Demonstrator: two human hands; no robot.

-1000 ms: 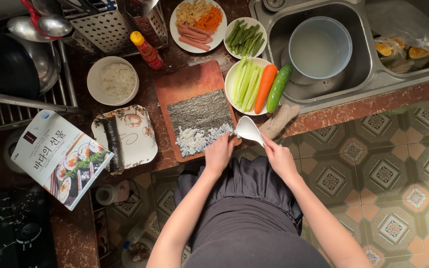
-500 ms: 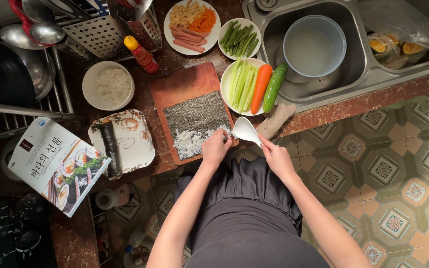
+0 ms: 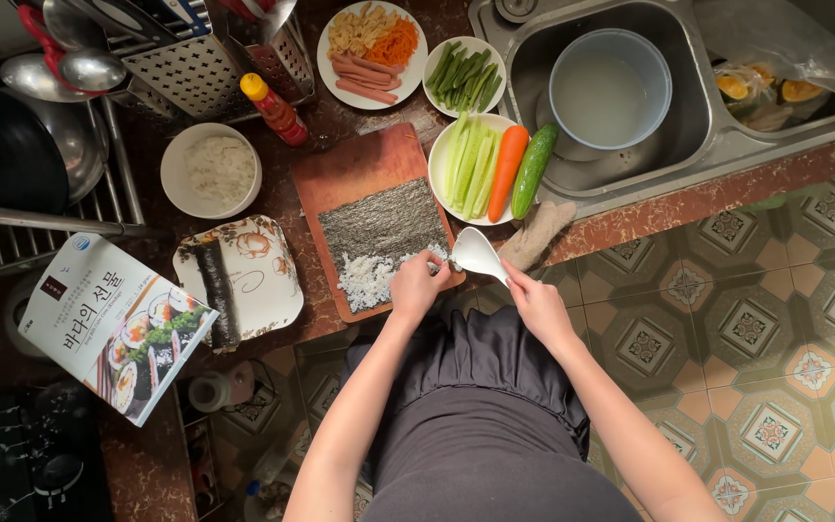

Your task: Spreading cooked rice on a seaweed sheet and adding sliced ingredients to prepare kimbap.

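L hand (image 3: 417,286) rests fingers-down on the rice (image 3: 371,277) at the near edge of the seaweed sheet (image 3: 382,225), fingers bunched close, pressing rather than gripping. R hand (image 3: 536,302) is closed round the handle of a white paddle (image 3: 476,254), blade pointing to 10 o'clock, tip touching the rice by the L fingertips. Sheet lies on a wooden board (image 3: 340,169) at counter edge; rice covers only its near strip, rest bare. At 1 o'clock from board: plate (image 3: 442,184) w/ cucumber strips, carrot (image 3: 507,171), whole cucumber (image 3: 533,169). At 12: plate of sausage and shredded carrot (image 3: 369,41), dish of greens (image 3: 463,75). At 10: rice bowl (image 3: 211,170), sauce bottle (image 3: 273,108). At 9: patterned plate (image 3: 263,280) w/ a dark roll (image 3: 215,300); seaweed pack (image 3: 108,324) beyond. Sink (image 3: 688,145) at 2 holds a pale bowl (image 3: 610,87)
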